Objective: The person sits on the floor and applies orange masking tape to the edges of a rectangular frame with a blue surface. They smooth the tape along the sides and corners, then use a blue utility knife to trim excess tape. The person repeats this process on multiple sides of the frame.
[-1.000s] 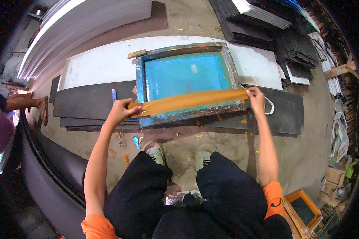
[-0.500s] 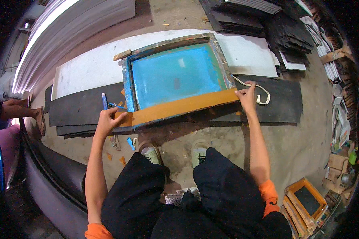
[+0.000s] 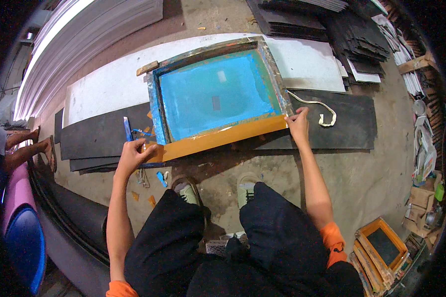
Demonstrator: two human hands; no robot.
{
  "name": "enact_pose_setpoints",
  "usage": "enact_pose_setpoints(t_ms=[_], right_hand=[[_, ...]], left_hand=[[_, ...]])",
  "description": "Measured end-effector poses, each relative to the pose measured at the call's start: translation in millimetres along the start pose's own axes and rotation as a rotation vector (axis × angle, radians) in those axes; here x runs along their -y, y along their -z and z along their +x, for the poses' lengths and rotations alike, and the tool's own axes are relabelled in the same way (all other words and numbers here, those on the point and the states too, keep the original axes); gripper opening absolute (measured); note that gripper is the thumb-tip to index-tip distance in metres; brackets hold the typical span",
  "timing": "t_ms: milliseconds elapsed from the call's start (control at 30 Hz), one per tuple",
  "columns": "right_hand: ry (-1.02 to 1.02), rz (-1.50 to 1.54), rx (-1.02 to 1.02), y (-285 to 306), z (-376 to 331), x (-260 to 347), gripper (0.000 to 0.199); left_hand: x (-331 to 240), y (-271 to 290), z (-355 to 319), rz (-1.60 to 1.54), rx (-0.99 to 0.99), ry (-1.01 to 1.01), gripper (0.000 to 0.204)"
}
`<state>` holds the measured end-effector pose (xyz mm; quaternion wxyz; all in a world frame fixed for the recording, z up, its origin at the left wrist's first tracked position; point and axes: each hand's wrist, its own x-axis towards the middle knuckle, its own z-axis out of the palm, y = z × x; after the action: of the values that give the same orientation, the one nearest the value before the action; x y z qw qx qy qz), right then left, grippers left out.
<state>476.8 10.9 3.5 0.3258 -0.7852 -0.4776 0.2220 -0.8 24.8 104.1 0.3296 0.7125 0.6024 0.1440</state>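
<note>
A strip of brown tape (image 3: 223, 135) is stretched along the near side of a screen-printing frame (image 3: 157, 106) with blue-green mesh (image 3: 208, 94). My left hand (image 3: 134, 157) pinches the strip's left end, just past the frame's near left corner. At the other end, my right hand (image 3: 298, 124) has its fingers closed on the tape by the near right corner. The strip covers the frame's near bar, and I cannot tell how much of it touches the wood. Beyond my left hand lies a blue cutter knife (image 3: 128, 128).
Black sheets (image 3: 327, 119) and a white board (image 3: 307, 62) lie under the frame. A pale cord (image 3: 322, 104) curls to the right. Stacked sheets (image 3: 94, 39) stand far left, near another person's legs (image 3: 27, 153). Smaller wooden frames (image 3: 381, 247) sit lower right.
My right hand has moved a little left and down with its tape end. The strip now lies closer over the frame's near bar. My left hand is almost where it was.
</note>
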Motion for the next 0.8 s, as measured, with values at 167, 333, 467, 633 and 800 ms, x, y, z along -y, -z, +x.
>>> enact_pose_setpoints(t_ms=[167,333,467,633,800], right_hand=[[-0.01,-0.08,-0.01,-6,2,-5,0.045],[0.081,-0.611,-0.088,-6,-2,-7,0.06],[-0.249,-0.454,0.056,0,10,-29,0.077],[-0.323,-0.366,0.08,-3,16,-28,0.082],[-0.138,-0.316,-0.034,-10,29,-77,0.083]], left_hand=[[-10,2,1,0.012,0.027,-0.01,0.042],[13,2,-11,-0.012,-0.013,-0.058,0.042],[19,-1,-17,-0.319,0.071,0.073,0.04],[28,10,-33,-0.133,-0.004,-0.019,0.036],[55,35,-50,0.255,-0.096,0.023,0.03]])
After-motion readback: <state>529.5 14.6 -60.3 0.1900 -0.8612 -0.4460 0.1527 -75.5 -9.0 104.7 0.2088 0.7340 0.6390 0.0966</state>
